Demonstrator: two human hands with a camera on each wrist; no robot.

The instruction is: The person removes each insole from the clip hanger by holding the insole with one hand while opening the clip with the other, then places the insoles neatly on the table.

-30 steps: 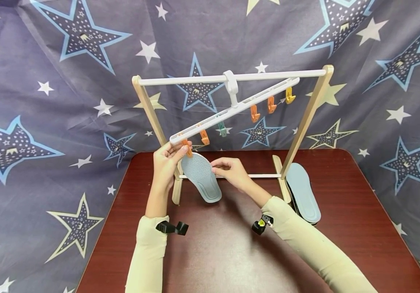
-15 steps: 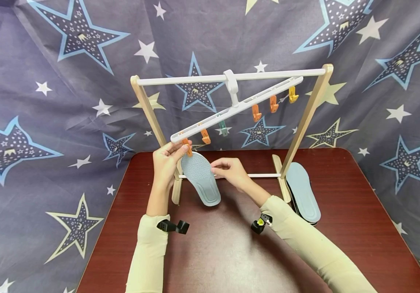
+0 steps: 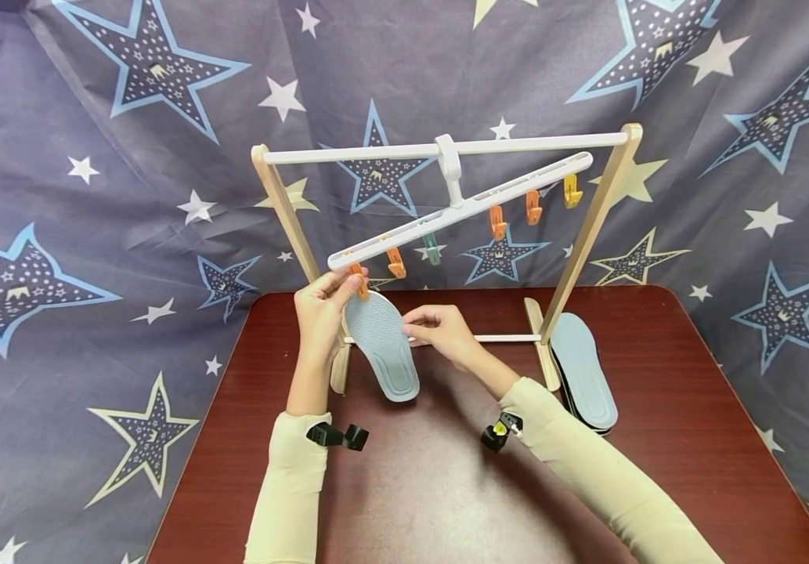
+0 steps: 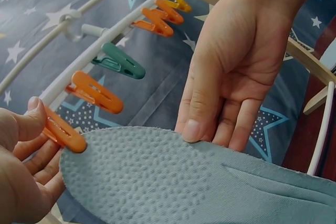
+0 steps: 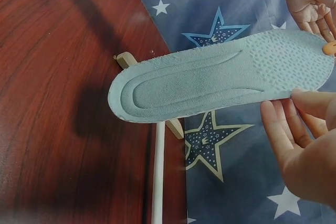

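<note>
A light blue-grey shoe insole (image 3: 381,345) hangs slanted below the left end of a white clip hanger (image 3: 411,233). My left hand (image 3: 316,317) pinches the outermost orange clothespin (image 4: 65,134) between thumb and fingers. That clothespin's tip overlaps the dimpled end of the insole in the left wrist view. With thumb and fingertips my right hand (image 3: 442,333) pinches the insole's side edge, near the middle. In the right wrist view the smooth, rounded end of the insole (image 5: 152,87) points away from both hands.
More clothespins line the hanger, among them a green one (image 3: 431,248) and a yellow one (image 3: 572,191). The hanger's hook sits on the white top rod (image 3: 355,154) of a wooden-sided stand (image 3: 590,235). Further insoles (image 3: 585,372) lie stacked on the red-brown table (image 3: 686,439), right of the stand.
The hanger has turned a little, its right end moving rightward and slightly lower. The insole's lower end has swung slightly left and down. Both hands keep their grips.
</note>
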